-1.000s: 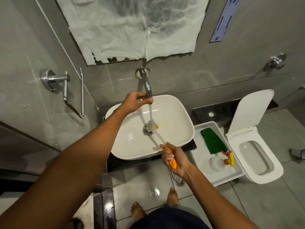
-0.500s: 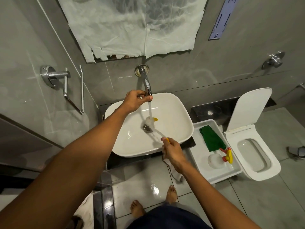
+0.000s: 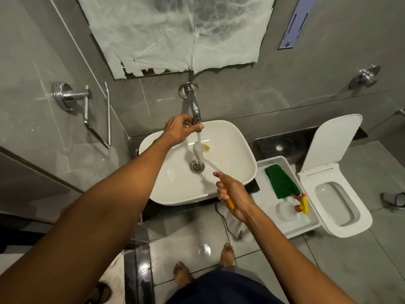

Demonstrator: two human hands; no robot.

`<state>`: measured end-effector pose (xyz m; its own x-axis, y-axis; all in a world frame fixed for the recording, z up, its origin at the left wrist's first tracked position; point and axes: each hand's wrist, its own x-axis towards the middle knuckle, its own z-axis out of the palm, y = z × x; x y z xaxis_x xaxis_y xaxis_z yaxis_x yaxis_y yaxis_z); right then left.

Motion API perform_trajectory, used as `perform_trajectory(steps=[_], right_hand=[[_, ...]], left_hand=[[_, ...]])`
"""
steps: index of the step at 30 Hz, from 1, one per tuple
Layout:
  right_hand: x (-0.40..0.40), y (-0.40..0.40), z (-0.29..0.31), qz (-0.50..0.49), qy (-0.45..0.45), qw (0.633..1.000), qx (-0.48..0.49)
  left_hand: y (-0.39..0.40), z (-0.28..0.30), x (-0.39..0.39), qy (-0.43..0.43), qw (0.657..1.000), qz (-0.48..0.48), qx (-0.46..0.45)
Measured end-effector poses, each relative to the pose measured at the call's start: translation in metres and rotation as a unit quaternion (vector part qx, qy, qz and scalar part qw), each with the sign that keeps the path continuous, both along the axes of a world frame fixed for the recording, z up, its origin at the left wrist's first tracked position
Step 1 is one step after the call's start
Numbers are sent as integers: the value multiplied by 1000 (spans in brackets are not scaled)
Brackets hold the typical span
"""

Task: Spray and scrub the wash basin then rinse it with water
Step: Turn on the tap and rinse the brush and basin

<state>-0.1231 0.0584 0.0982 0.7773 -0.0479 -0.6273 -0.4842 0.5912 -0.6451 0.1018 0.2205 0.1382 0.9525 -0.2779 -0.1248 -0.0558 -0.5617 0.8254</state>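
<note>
The left hand (image 3: 178,128) sits at the centre of the frame, fingers pinched around the tip of the tap (image 3: 195,110), seemingly to steer or spread the water (image 3: 199,139) that falls from the spout. The stream lands on the white bristle head of the brush (image 3: 200,151), which hangs above the drain (image 3: 196,166) so the runoff goes straight down. That placement reads to me as the rinsing stage, with the brush being washed along with the bowl.

The right hand (image 3: 231,194), lower and right of centre, is closed in a fist around the brush's orange handle. The brush's long axis runs diagonally, from the handle at lower right up to the head at upper left, its bristle end pointing toward the tap and the back wall.

The wash basin (image 3: 236,150) fills the middle of the frame, glossy and wet. To its right a white tray (image 3: 311,222) holds a green cloth (image 3: 281,183) and a spray bottle (image 3: 291,207), set aside within reach, both lying untouched.
</note>
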Motion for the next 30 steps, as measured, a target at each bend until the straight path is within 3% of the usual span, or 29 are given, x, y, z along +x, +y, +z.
perform_trajectory(steps=[2,4,8,11,18,23,30], right_hand=[[-1,4,-3,46,-36,977,-204],[-1,7,-5,91,-55,918,-382],[0,13,-15,124,-86,822,-549],[0,15,-21,126,-103,793,-587],[-3,16,-24,102,-124,795,-585],[-5,19,-22,73,-152,782,-601],[0,18,-27,124,-135,765,-618]], left_hand=[[-2,-2,-4,-4,1000,6,-6],[-4,-4,-8,-15,1000,11,2],[-6,-4,-10,-88,993,16,78],[-11,-5,-14,-136,983,34,121],[-34,-11,-24,-161,973,120,118],[-30,-12,-20,-161,973,112,119],[-30,-9,-22,-146,975,113,126]])
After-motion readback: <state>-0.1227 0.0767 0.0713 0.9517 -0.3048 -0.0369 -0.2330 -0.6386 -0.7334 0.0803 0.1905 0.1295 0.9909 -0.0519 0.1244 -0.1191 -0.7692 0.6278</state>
